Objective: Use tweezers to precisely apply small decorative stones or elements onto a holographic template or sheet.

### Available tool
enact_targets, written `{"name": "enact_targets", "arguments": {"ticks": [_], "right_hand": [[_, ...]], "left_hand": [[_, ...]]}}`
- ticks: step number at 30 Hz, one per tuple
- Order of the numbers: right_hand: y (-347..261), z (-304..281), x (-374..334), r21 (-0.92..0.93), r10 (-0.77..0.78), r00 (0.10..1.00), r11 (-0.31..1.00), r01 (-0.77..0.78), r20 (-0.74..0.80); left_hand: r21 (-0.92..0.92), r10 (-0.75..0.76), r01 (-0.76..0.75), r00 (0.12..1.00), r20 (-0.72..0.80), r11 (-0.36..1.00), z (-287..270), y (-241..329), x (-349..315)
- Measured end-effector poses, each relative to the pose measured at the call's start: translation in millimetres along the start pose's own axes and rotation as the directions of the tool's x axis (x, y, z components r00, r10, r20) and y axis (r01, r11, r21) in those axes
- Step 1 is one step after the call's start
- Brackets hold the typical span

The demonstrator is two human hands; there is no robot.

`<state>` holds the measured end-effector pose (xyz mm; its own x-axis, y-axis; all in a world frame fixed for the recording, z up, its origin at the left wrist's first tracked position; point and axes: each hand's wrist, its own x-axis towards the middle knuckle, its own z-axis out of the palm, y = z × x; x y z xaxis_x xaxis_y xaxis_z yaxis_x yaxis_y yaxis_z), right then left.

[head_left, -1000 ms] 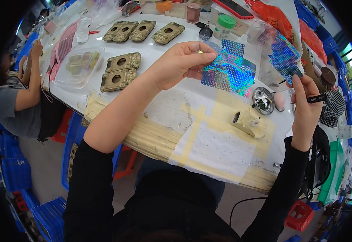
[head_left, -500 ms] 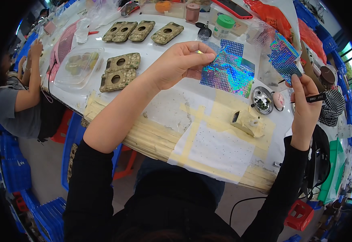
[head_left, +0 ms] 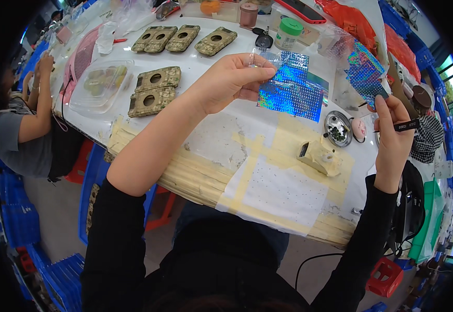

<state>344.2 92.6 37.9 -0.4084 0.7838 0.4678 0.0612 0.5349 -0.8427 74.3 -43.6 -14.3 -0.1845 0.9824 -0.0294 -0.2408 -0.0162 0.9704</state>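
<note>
My left hand point(head_left: 226, 83) pinches a shiny blue holographic sticker sheet point(head_left: 291, 93) by its left edge, holding it above the table. Between the thumb and fingers of my right hand point(head_left: 392, 122) is a second, ragged-edged holographic sheet point(head_left: 362, 73). Black tweezers point(head_left: 407, 125) also lie across that hand, their tips hidden. Below the sheets stands a small block wrapped in masking tape point(head_left: 320, 157), with a peg on top. Close to it is a round metal dish point(head_left: 336, 130) with small dark bits inside. A white paper point(head_left: 270, 190) with dark specks is taped to the table's near edge.
Several camouflage toy tank hulls point(head_left: 155, 92) with round holes lie at the left and back. A clear lidded food box point(head_left: 99, 86), a green-capped jar point(head_left: 289, 34), a red-cased phone point(head_left: 300, 10) and red plastic bags point(head_left: 348, 23) surround the work area. Someone sits at left.
The sheet in my left hand has tilted slightly, its sheen turning to a more even blue. The tweezers have rolled a little in my right hand, which otherwise stays in place.
</note>
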Motion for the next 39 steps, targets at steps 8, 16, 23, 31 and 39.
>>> {"name": "enact_targets", "arguments": {"ticks": [8, 16, 23, 31, 39], "right_hand": [[0.2, 1.5, 0.0, 0.027, 0.004, 1.000, 1.000, -0.004, 0.008], [1.9, 0.3, -0.2, 0.027, 0.049, 0.999, 0.998, -0.049, 0.017], [2.0, 0.4, 0.4, 0.033, 0.018, 0.999, 0.999, -0.019, 0.027], [3.8, 0.1, -0.3, 0.043, 0.026, 0.999, 0.999, -0.028, 0.041], [4.6, -0.4, -0.5, 0.032, 0.033, 0.998, 0.999, -0.035, 0.044]], "left_hand": [[0.012, -0.002, 0.002, 1.000, -0.016, 1.000, -1.1, -1.6, 0.4], [0.021, 0.076, -0.077, 0.996, 0.049, 0.997, 1.6, 3.6, -2.4], [0.036, 0.070, -0.072, 0.997, 0.035, 0.997, 1.9, 3.3, -2.3], [0.071, 0.017, -0.014, 0.999, -0.041, 0.997, 2.3, 4.1, -3.5], [0.098, 0.004, 0.005, 0.996, -0.086, 0.995, 3.0, 5.4, -4.3]]}}
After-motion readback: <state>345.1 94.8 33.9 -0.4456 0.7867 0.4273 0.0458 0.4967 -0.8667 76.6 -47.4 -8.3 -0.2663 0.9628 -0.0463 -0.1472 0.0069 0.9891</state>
